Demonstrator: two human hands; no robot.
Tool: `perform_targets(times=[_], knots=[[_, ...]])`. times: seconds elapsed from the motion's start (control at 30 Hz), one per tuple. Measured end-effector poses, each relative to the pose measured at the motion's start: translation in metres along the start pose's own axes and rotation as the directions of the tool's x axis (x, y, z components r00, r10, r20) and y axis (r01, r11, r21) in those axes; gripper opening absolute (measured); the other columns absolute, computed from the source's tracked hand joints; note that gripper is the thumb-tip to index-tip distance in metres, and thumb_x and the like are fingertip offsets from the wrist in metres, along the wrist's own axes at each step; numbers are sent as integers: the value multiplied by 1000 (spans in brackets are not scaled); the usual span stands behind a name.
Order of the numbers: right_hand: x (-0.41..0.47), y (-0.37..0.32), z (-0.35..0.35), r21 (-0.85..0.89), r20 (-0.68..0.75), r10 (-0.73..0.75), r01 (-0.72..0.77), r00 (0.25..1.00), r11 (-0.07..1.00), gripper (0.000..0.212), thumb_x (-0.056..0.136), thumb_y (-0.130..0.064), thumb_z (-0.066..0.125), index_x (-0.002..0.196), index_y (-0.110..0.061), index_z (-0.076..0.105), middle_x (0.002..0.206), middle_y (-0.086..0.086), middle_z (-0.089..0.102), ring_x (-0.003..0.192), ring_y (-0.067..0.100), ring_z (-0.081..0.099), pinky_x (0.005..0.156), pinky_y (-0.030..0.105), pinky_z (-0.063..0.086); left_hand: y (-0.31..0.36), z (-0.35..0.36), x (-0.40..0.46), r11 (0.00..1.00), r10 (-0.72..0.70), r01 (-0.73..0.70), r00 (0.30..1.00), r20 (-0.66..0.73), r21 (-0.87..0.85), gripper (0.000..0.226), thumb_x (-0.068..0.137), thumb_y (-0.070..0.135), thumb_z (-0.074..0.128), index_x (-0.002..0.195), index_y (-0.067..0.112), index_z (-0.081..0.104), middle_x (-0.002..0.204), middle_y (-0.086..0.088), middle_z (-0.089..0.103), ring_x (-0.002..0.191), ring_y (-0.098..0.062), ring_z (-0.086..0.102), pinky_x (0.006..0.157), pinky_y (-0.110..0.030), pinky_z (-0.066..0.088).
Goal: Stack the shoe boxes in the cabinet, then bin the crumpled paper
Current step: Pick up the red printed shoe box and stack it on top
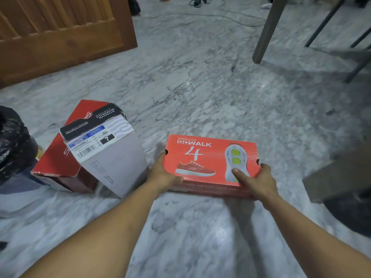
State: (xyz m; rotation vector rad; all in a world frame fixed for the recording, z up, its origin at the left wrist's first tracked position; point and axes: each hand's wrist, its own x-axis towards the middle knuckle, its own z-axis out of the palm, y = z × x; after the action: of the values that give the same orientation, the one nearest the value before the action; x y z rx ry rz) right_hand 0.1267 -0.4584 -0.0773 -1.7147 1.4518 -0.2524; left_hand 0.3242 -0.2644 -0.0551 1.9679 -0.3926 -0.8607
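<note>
An orange shoe box with a printed sneaker and sole lies flat on the marble floor in front of me. My left hand grips its left end and my right hand grips its right end, thumb resting on the lid. To the left a white and black shoe box stands tilted on end, leaning on a red shoe box behind it. No crumpled paper is visible.
A wooden cabinet door stands at the back left. A black plastic bag sits at the left edge. Table and chair legs rise at the back right, with a dark object at the right edge and cables on the far floor.
</note>
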Motion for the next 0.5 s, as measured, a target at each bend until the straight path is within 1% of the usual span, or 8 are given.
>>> perform_targets(times=[0.03,0.1,0.17,0.27,0.33,0.37,0.43,0.5], knots=[[-4,0,-4,11,-4,-9,9,1000,1000,102,62,-59,80,143,-21,31,132,7,57,123,31,52,99,46,47,2,0,-4,1000,10,-10,1000,-1,14,73,68,-11,77,106,41,41,89,18,59,90,-15,61,59,-11,45],[-14,-4,-17,21,16,-29,29,999,999,111,49,-66,82,141,-28,32,128,1,58,117,29,56,92,48,52,13,-3,-16,999,31,-31,1000,7,8,66,69,-13,76,91,39,41,86,18,57,79,-8,60,56,-8,47],[-25,-10,-35,38,50,-59,57,997,998,113,41,-67,84,137,-30,36,121,-4,59,108,24,60,84,44,56,25,-6,-27,999,52,-52,999,7,2,60,69,-12,76,92,34,45,88,12,60,78,-9,60,60,-10,50],[-45,-25,-68,87,105,-141,132,984,987,101,47,-49,92,132,-30,41,116,-7,60,96,16,61,69,27,48,51,-13,-51,995,95,-96,995,-17,-11,58,67,-8,80,99,29,50,99,3,66,89,-17,62,75,-25,52],[-59,-38,-89,62,125,-182,176,975,983,112,43,-50,93,138,-28,38,119,-9,59,97,15,61,57,22,42,69,-20,-71,992,128,-128,991,-32,4,68,65,-2,84,116,28,49,105,3,66,94,-16,62,81,-26,50],[-67,-45,-100,50,125,-203,198,971,979,121,38,-55,92,142,-28,35,123,-8,59,100,17,62,55,22,42,79,-24,-83,990,143,-142,989,-38,18,72,64,3,85,119,29,47,104,6,66,95,-15,62,82,-25,49],[-83,-60,-121,28,117,-220,218,968,976,130,36,-58,92,147,-28,30,128,-7,57,100,20,64,49,29,51,97,-34,-105,982,182,-179,981,-59,52,68,56,15,89,108,32,50,105,7,68,97,-15,64,87,-28,51],[-104,-78,-140,12,109,-257,257,960,966,128,42,-51,93,149,-27,28,123,-5,55,88,21,65,47,33,55,114,-44,-130,973,218,-210,973,-75,98,57,48,25,87,94,33,54,105,7,69,100,-16,65,92,-34,52]])
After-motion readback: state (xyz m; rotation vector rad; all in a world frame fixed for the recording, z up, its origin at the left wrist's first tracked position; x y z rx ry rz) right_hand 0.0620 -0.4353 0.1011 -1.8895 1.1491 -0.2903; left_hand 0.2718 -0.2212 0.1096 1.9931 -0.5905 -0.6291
